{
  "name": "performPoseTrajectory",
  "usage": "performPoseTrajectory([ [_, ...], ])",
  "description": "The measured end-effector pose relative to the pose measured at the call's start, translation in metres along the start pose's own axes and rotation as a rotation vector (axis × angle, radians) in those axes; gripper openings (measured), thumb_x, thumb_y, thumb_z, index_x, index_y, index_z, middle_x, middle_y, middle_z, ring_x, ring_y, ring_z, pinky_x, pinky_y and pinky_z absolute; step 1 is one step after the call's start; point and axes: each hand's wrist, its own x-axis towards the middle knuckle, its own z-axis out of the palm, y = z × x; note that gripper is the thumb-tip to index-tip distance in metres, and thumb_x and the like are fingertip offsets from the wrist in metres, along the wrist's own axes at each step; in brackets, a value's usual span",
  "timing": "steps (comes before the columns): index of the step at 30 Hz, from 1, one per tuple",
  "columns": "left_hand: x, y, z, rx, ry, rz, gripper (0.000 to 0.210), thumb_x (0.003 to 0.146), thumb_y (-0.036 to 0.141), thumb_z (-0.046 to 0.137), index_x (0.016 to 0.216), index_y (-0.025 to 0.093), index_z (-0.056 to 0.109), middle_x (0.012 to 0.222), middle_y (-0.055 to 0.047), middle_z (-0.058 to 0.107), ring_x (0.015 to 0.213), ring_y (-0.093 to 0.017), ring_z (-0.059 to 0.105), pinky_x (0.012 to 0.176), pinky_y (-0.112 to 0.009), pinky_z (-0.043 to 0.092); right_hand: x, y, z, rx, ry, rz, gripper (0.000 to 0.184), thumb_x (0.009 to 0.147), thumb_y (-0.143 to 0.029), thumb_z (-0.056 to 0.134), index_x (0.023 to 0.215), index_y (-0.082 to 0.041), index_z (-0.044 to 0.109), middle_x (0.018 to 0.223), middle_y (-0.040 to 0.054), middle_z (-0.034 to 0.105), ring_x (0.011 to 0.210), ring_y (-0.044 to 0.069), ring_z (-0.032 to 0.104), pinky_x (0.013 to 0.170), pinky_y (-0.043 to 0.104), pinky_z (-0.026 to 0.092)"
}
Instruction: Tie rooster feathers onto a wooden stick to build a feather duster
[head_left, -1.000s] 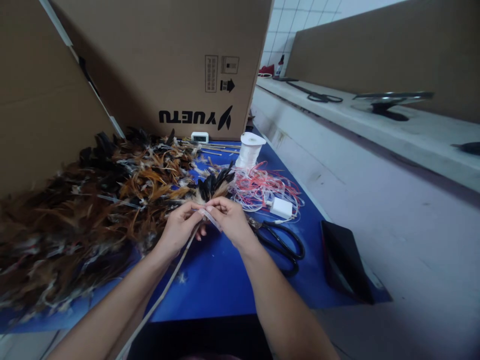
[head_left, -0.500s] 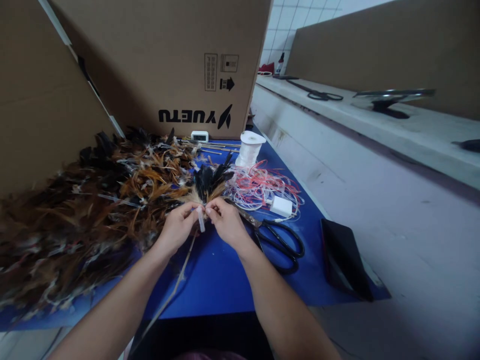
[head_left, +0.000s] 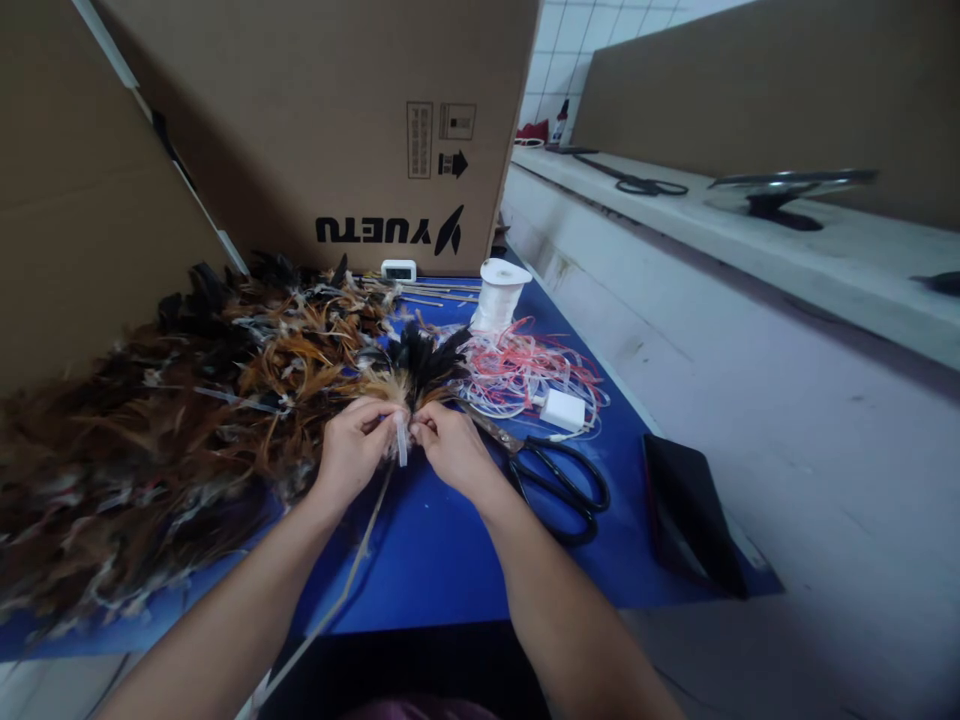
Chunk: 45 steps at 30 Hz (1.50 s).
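A bundle of black and tan feathers [head_left: 424, 362] stands upright at the end of a thin stick [head_left: 363, 555], which runs down toward my body. At the bundle's base, my left hand [head_left: 351, 447] is closed in a pinch on a whitish translucent strip [head_left: 403, 448], whose end hangs down. Close beside it, my right hand [head_left: 452, 447] is also closed, fingertips pressed together at the feather base. Whatever lies between its fingers is hidden. Black-handled scissors [head_left: 561, 487] lie just right of my right hand.
Loose brown and black feathers [head_left: 187, 430] cover the left of the blue table [head_left: 442, 570]. Behind are a white spool [head_left: 499, 297], tangled red and white strands [head_left: 517, 370], a white charger [head_left: 562, 410] and a cardboard box [head_left: 300, 120]. A dark phone-like object [head_left: 694, 510] lies at right.
The feather bundle looks slightly more spread at the top. Both hands stay pinched at its base, with only small finger movements and a slight shift of the view.
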Motion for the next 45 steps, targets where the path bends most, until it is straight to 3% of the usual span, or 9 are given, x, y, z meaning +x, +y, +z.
performPoseTrajectory([
  [4, -0.001, 0.008, 0.001, 0.035, -0.022, 0.042, 0.014, 0.077, 0.028, 0.062, 0.079, 0.019, 0.073, 0.084, -0.003, 0.062, 0.05, -0.007, 0.053, 0.048, -0.021, 0.043, 0.001, 0.0, -0.002, -0.031, -0.022, 0.035, 0.012, 0.082, -0.019, 0.051, 0.077, -0.019, 0.062, 0.071, 0.0036, 0.066, 0.064, 0.015, 0.058, 0.058, 0.024, 0.036],
  [9, -0.002, 0.013, 0.002, -0.09, -0.135, -0.15, 0.019, 0.079, 0.033, 0.06, 0.08, 0.016, 0.069, 0.046, 0.004, 0.053, 0.032, -0.006, 0.043, 0.037, -0.02, 0.034, 0.001, 0.001, -0.003, 0.012, -0.035, 0.081, 0.012, 0.079, -0.016, 0.053, 0.073, -0.019, 0.062, 0.065, 0.002, 0.063, 0.057, 0.014, 0.053, 0.053, 0.023, 0.033],
  [11, -0.001, 0.013, 0.002, -0.144, -0.161, -0.223, 0.021, 0.08, 0.035, 0.058, 0.076, 0.015, 0.066, 0.05, 0.002, 0.057, 0.031, -0.006, 0.042, 0.035, -0.019, 0.031, 0.001, 0.001, -0.002, 0.032, -0.028, 0.088, 0.012, 0.078, -0.015, 0.053, 0.071, -0.019, 0.062, 0.06, 0.0004, 0.06, 0.053, 0.012, 0.05, 0.052, 0.023, 0.032],
  [15, 0.002, 0.011, 0.002, -0.13, -0.159, -0.241, 0.025, 0.08, 0.035, 0.057, 0.067, 0.014, 0.062, 0.059, 0.0, 0.061, 0.034, -0.003, 0.042, 0.038, -0.018, 0.033, 0.001, 0.002, 0.001, 0.096, -0.007, 0.051, 0.013, 0.077, -0.015, 0.053, 0.068, -0.019, 0.061, 0.058, -0.002, 0.056, 0.053, 0.01, 0.047, 0.053, 0.022, 0.032],
  [19, 0.004, 0.009, 0.002, -0.156, -0.124, -0.278, 0.019, 0.077, 0.033, 0.06, 0.077, 0.014, 0.062, 0.059, 0.001, 0.06, 0.036, -0.004, 0.041, 0.037, -0.017, 0.032, 0.001, 0.005, 0.004, 0.187, 0.021, -0.02, 0.011, 0.077, -0.015, 0.054, 0.071, -0.019, 0.062, 0.065, -0.002, 0.06, 0.06, 0.011, 0.052, 0.059, 0.022, 0.036],
  [24, 0.003, 0.01, 0.002, -0.218, -0.116, -0.267, 0.021, 0.074, 0.03, 0.064, 0.081, 0.018, 0.048, 0.055, 0.004, 0.06, 0.035, -0.005, 0.042, 0.037, -0.017, 0.035, 0.002, 0.005, 0.003, 0.18, 0.049, -0.081, 0.011, 0.077, -0.016, 0.056, 0.071, -0.019, 0.065, 0.071, -0.0004, 0.062, 0.066, 0.011, 0.054, 0.063, 0.023, 0.038],
  [31, 0.003, 0.007, 0.0, -0.136, -0.168, -0.25, 0.013, 0.075, 0.028, 0.062, 0.075, 0.016, 0.057, 0.057, 0.001, 0.061, 0.04, -0.006, 0.048, 0.041, -0.017, 0.037, 0.001, 0.006, 0.001, 0.225, 0.071, -0.019, 0.01, 0.076, -0.017, 0.055, 0.072, -0.019, 0.064, 0.062, -0.0014, 0.062, 0.059, 0.012, 0.058, 0.058, 0.023, 0.041],
  [45, 0.002, 0.007, -0.001, 0.009, -0.277, -0.244, 0.019, 0.076, 0.033, 0.059, 0.074, 0.018, 0.071, 0.052, 0.0, 0.061, 0.046, -0.013, 0.054, 0.046, -0.022, 0.042, -0.008, -0.007, -0.009, -0.079, 0.054, -0.174, 0.016, 0.085, -0.014, 0.048, 0.08, -0.02, 0.062, 0.074, 0.0024, 0.065, 0.067, 0.015, 0.059, 0.065, 0.025, 0.04],
])
